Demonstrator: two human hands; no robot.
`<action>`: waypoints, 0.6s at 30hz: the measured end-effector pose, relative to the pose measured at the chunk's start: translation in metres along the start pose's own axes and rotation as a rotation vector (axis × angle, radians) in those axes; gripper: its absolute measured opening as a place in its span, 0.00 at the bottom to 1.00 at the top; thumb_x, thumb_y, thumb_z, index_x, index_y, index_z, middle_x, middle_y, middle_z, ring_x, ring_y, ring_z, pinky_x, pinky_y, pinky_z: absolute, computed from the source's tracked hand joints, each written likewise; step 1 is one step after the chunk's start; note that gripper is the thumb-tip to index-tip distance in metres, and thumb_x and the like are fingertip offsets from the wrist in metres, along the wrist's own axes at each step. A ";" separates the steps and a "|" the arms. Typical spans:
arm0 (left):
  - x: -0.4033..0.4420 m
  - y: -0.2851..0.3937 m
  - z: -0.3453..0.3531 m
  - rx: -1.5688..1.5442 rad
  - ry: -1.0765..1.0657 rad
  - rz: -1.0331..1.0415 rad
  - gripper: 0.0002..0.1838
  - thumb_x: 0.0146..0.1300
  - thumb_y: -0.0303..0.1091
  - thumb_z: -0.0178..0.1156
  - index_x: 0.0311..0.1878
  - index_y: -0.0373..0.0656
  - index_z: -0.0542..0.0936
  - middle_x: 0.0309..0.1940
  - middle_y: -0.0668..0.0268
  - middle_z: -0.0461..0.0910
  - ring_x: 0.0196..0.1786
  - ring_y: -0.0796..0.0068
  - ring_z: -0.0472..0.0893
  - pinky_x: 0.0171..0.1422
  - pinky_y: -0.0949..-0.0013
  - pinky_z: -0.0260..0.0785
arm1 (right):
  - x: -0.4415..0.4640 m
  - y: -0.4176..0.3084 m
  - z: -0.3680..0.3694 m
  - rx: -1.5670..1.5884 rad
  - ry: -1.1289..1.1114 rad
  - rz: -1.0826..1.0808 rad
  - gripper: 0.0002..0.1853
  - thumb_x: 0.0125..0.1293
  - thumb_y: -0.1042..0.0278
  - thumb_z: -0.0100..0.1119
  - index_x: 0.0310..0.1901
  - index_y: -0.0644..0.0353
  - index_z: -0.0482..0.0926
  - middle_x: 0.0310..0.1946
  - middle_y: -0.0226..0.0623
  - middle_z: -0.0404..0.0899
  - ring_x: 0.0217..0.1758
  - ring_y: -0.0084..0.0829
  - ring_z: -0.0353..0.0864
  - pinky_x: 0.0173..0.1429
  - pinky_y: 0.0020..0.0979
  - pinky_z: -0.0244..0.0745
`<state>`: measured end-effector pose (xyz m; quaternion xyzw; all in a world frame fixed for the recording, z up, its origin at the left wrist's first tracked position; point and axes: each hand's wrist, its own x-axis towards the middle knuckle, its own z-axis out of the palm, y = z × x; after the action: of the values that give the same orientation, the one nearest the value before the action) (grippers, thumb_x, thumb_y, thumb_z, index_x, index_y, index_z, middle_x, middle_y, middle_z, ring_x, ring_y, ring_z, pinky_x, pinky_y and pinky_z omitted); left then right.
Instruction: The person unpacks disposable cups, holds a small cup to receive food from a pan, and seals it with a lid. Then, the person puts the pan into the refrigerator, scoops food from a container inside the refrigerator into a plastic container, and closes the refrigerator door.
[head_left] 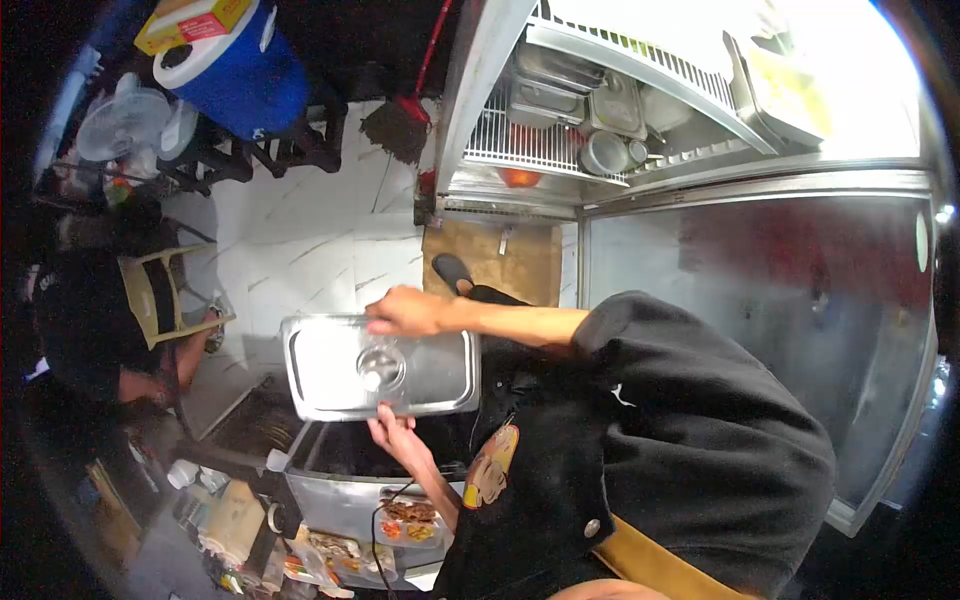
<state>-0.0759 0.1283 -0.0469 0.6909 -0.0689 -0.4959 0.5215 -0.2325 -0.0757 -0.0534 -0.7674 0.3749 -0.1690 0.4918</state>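
A rectangular stainless steel food pan [440, 375] with a lid is held out level in front of my apron. A recessed round grip [381, 370] sits in the middle of its shiny lid. My right hand [405, 312] is closed over the pan's upper edge in view, fingers bent onto the lid. On the opposite edge, my left hand [395, 432] grips the rim, thumb on top and fingers partly hidden underneath. The pan's depth is hidden from above. Below the left forearm is a clear tray of chopped food [410, 520] on a steel counter [335, 490].
An open fridge [590, 195] at upper right holds several steel containers [615, 105] on wire shelves. At left, another person [85, 310] is beside a beige chair [150, 300]. A blue cooler [250, 85] and a broom [395, 130] stand at the top. Food tubs [335, 550] line the counter.
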 end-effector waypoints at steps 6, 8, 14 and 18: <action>0.027 -0.028 0.055 0.043 -0.260 -0.059 0.07 0.72 0.35 0.54 0.42 0.41 0.75 0.30 0.73 0.73 0.25 0.88 0.65 0.23 0.79 0.55 | -0.086 0.043 -0.031 -0.047 0.254 0.429 0.18 0.67 0.54 0.56 0.40 0.65 0.78 0.29 0.57 0.78 0.35 0.53 0.80 0.42 0.47 0.73; 0.029 -0.036 0.072 0.097 -0.254 -0.126 0.07 0.72 0.34 0.54 0.42 0.42 0.75 0.28 0.75 0.71 0.26 0.89 0.65 0.27 0.80 0.58 | -0.117 0.049 -0.029 -0.028 0.354 0.550 0.18 0.67 0.54 0.56 0.40 0.65 0.79 0.27 0.55 0.77 0.32 0.47 0.81 0.40 0.43 0.73; 0.041 -0.101 0.097 0.114 -0.491 0.001 0.08 0.71 0.32 0.55 0.38 0.38 0.74 0.25 0.76 0.68 0.29 0.86 0.64 0.35 0.74 0.60 | -0.179 0.076 -0.012 0.056 0.568 0.735 0.17 0.68 0.57 0.57 0.37 0.67 0.78 0.21 0.46 0.72 0.25 0.28 0.69 0.34 0.36 0.68; 0.051 -0.153 0.110 0.264 -0.493 0.105 0.10 0.69 0.31 0.56 0.33 0.37 0.72 0.23 0.76 0.63 0.29 0.85 0.60 0.31 0.74 0.55 | -0.200 0.113 -0.005 0.154 0.601 0.752 0.16 0.71 0.61 0.54 0.33 0.68 0.76 0.21 0.33 0.74 0.28 0.18 0.67 0.33 0.27 0.67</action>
<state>-0.1982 0.0938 -0.1943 0.6067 -0.2932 -0.6083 0.4195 -0.4141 0.0429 -0.1291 -0.4574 0.7381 -0.2212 0.4440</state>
